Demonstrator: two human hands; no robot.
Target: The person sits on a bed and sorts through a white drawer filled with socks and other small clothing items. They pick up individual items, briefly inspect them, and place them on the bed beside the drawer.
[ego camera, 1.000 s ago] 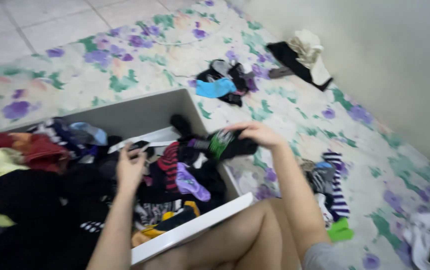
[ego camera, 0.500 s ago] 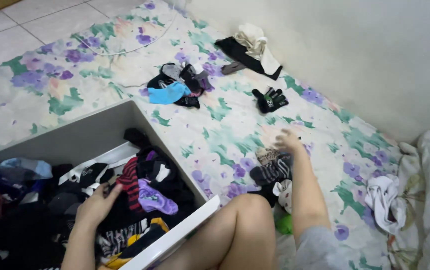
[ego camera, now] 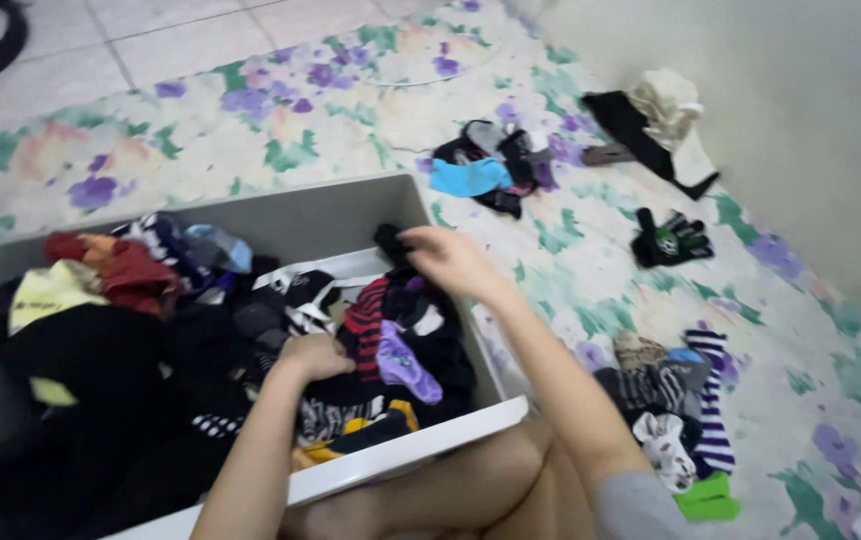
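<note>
A grey drawer (ego camera: 341, 215) sits on a flowered mat, packed with dark clothes and socks. My left hand (ego camera: 313, 355) is curled down into the dark socks near the drawer's middle, beside a red-and-black striped sock (ego camera: 363, 318) and a purple sock (ego camera: 403, 365). My right hand (ego camera: 448, 258) reaches in over the drawer's right side, fingers on a black sock (ego camera: 391, 242) at the back corner. Whether it grips the sock is unclear.
On the mat (ego camera: 301, 110) lie several sock heaps: a dark one with a blue piece (ego camera: 481, 172), black and cream items (ego camera: 656, 120) by the wall, a black pair (ego camera: 669, 240), and a striped pile (ego camera: 686, 400) near my knee. Tiled floor (ego camera: 71, 50) lies beyond.
My right hand has come back from the mat on the right into the drawer. A black pair now lies on the mat. The left hand stays in the drawer.
</note>
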